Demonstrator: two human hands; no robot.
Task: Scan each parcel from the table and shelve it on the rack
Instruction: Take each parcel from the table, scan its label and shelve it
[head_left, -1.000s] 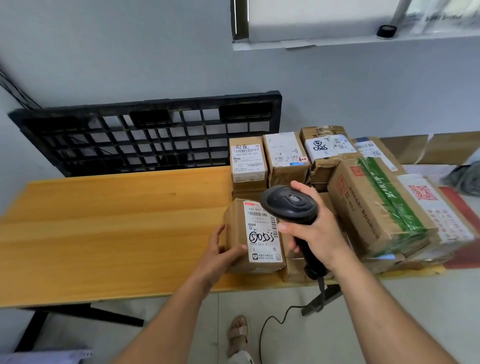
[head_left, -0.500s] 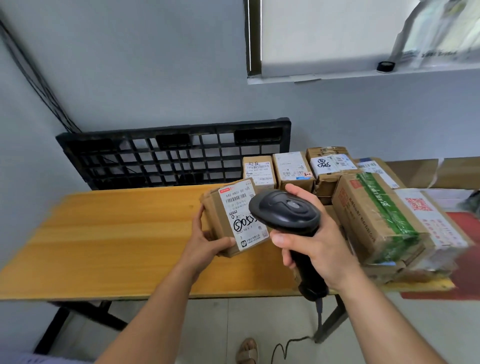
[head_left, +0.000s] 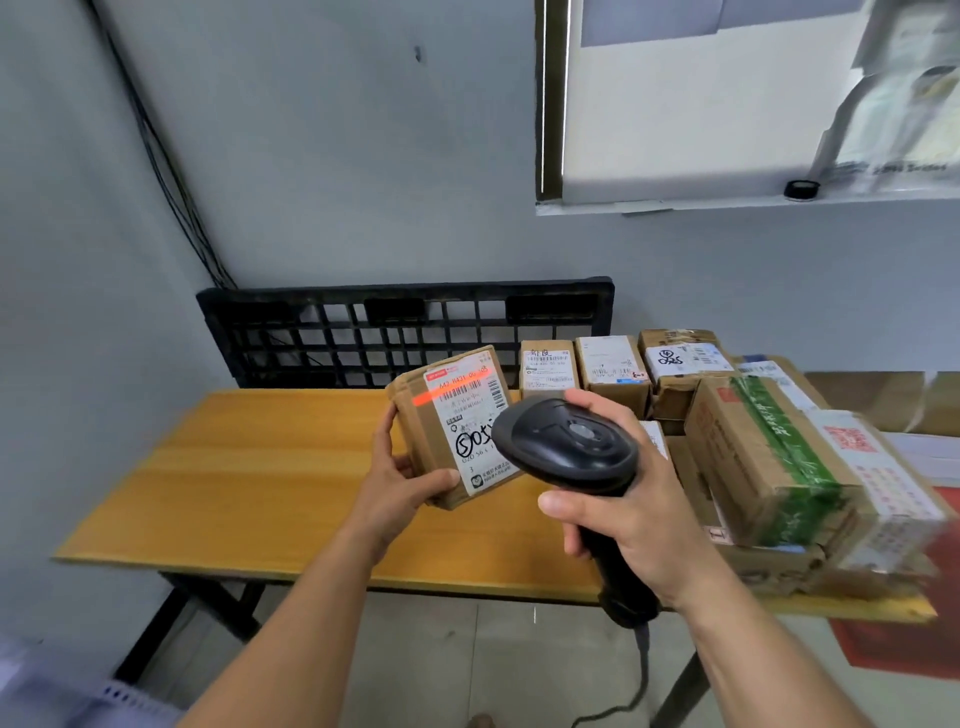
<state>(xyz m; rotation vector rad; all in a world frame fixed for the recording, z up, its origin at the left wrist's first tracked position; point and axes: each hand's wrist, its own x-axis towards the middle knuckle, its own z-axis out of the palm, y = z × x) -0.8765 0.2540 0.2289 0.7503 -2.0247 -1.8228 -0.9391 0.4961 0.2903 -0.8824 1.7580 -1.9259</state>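
Parcel: label partly hidden behind scanner, small print illegible.

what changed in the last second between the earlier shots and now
The left hand has lifted the small parcel off the table, clear of the other parcels, and tilted its label toward the scanner. A red scan line now crosses the label; earlier there was none. The right hand still grips the scanner, and those parcels sit unmoved.
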